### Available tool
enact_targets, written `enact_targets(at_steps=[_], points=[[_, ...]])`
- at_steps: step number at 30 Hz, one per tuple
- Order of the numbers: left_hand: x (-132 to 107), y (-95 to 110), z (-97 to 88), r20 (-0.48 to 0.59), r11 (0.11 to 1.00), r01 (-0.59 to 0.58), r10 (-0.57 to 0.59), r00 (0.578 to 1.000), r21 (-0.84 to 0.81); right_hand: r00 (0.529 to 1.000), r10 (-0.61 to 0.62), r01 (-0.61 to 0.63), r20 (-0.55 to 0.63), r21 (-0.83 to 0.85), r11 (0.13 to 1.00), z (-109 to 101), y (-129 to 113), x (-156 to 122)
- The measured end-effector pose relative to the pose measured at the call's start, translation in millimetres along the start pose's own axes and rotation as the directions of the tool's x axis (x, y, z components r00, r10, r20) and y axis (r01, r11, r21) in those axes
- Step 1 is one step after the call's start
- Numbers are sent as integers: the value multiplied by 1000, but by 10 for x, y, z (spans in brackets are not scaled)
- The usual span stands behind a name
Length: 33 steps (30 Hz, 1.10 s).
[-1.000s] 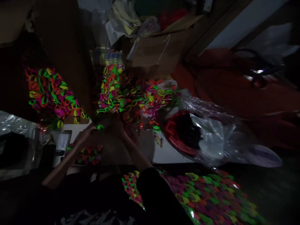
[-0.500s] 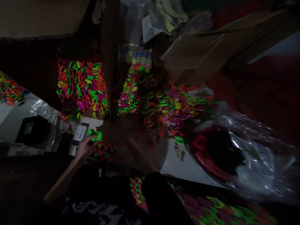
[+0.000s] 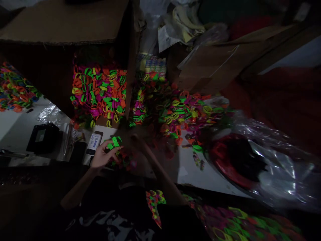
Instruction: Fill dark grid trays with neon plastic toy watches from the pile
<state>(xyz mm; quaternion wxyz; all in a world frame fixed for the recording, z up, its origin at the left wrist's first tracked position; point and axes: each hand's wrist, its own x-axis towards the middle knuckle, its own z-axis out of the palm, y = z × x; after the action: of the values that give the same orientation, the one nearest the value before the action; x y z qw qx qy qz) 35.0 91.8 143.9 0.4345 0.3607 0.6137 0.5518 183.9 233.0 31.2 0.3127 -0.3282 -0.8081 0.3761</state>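
Note:
My left hand (image 3: 101,156) rests at the white table's near edge, fingers pinched on a few bright green plastic rings (image 3: 113,143). Under it lies a small heap of neon rings (image 3: 123,161). My right forearm (image 3: 160,170) stretches forward, and my right hand (image 3: 134,137) is in deep shadow at the foot of the large pile of neon rings (image 3: 178,112); its fingers do not show. More rings fill an open cardboard box (image 3: 99,92) to the left of that pile.
A phone (image 3: 93,143) and a black device (image 3: 42,137) lie left of my left hand. A clear plastic bag around something red (image 3: 240,160) is at the right. Another ring pile (image 3: 15,90) sits far left, and bagged rings (image 3: 238,226) lie lower right. Cardboard boxes (image 3: 213,63) stand behind.
The view has swung left and down. My left hand has parted from the right and holds green rings near the phone. My right arm has stretched out toward the big pile.

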Motion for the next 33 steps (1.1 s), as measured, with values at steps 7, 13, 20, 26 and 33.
enact_targets(at_steps=[7, 13, 20, 26, 33], points=[[-64, -48, -50, -7, 963, 83, -88, 996, -258, 988, 73, -55, -135, 131, 990, -134, -909, -575], [-224, -57, 92, -115, 908, 23, -78, 990, -419, 964, -13, 23, -267, 32, 999, 89, -1423, -789], [-361, 21, 144, -206, 878, -52, -54, 977, -476, 935, -10, -8, -356, -50, 999, 176, -1532, -808], [-389, 46, 125, -254, 889, -93, -27, 967, -448, 931, -33, 13, -362, -57, 998, 173, -1580, -803], [-374, 59, 136, -259, 865, -104, -31, 965, -490, 902, -70, 60, -426, -37, 998, 165, -1620, -796]])
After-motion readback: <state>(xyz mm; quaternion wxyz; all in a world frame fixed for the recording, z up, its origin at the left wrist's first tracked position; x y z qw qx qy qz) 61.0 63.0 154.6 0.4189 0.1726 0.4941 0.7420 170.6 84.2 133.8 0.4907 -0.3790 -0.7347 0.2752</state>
